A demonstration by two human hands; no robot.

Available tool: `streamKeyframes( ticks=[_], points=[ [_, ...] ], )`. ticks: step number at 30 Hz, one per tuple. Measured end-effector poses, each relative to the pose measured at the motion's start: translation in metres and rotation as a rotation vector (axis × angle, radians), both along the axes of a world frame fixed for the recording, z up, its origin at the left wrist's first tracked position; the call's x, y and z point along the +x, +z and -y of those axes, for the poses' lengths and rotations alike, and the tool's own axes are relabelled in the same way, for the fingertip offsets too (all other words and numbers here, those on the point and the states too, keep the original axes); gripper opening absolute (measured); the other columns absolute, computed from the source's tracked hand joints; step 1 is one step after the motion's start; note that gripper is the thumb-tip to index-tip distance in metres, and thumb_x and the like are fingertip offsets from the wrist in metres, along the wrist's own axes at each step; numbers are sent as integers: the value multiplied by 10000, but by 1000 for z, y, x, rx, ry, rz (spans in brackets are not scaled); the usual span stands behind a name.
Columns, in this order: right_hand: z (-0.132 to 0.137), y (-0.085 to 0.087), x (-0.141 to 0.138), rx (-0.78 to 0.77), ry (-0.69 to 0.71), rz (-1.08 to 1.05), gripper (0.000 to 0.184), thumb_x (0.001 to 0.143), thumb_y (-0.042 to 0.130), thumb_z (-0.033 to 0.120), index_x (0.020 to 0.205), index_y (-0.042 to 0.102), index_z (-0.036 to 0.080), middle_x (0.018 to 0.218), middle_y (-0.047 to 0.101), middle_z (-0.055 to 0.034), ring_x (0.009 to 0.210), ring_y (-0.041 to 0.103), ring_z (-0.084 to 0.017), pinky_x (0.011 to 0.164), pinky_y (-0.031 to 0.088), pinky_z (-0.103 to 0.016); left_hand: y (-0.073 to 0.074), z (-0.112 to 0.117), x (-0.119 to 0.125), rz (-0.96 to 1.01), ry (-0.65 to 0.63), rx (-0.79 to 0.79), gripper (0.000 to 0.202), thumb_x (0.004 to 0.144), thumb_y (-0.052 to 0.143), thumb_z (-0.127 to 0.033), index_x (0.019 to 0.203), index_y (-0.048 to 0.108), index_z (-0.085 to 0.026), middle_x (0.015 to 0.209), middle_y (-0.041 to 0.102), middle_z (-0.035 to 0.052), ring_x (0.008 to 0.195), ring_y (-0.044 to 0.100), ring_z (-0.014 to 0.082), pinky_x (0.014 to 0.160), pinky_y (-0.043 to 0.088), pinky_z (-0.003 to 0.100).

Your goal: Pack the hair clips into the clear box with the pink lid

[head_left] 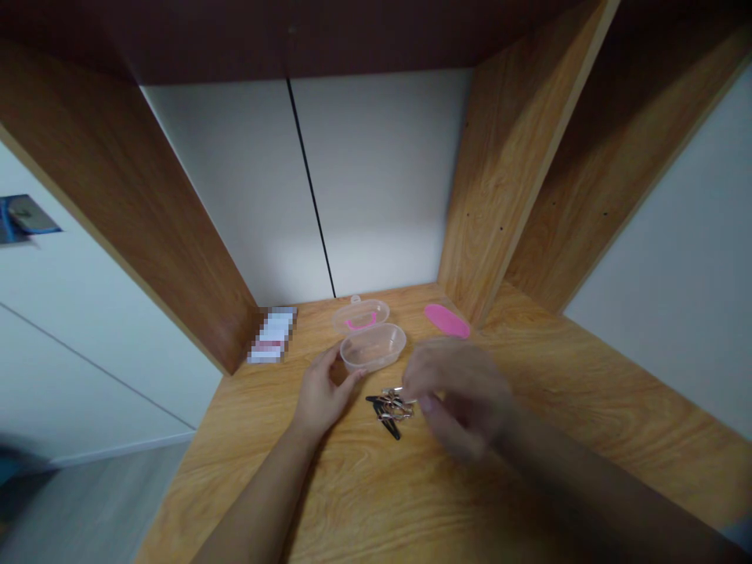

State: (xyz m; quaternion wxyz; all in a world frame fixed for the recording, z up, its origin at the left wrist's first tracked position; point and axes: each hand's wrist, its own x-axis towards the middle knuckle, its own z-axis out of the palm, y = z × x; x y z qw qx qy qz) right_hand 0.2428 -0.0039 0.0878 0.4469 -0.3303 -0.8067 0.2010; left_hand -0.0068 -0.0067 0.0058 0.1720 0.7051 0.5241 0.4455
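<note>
A clear oval plastic case [374,349] lies opened, its lid [346,316] with a pink handle folded back behind it. My left hand [323,392] grips the left end of the case, thumb at the front and fingers at the side. In front of it is a small pile of hair clips [388,409], black ones and shiny metallic ones, partly tangled together. Just right of the pile, my right hand [461,392] is blurred by motion, thumb and fingers drawn together. Whatever lies between those fingertips is too smeared to make out.
A pink oval piece [447,319] rests behind my right hand by the upright wooden panel [487,188]. At the back left lies a pixelated white card or packet [272,335]. Wooden side panels and a white back wall [364,188] enclose the wooden surface [364,501].
</note>
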Motion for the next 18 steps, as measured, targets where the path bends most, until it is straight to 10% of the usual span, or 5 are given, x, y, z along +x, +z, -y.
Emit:
streamKeyframes(
  ticks=[6,18],
  points=[
    [-28,-51,19,-8,184,380,109,788,600,198,806,705,219,687,667,-8,624,603,-151,625,474,-275,-3,-3,-3,-29,66,-10,548,840,733,-425,1318,604,-189,1259,699,140,1146,663,310,1021,504,493],
    [-38,-63,21,-136,213,449,32,777,727,219,805,737,206,859,697,-43,849,641,-194,786,496,-312,-4,-3,-2,-4,-10,-8,524,847,723,-370,1330,598,-210,1247,709,119,1124,679,282,1011,518,454]
  ],
)
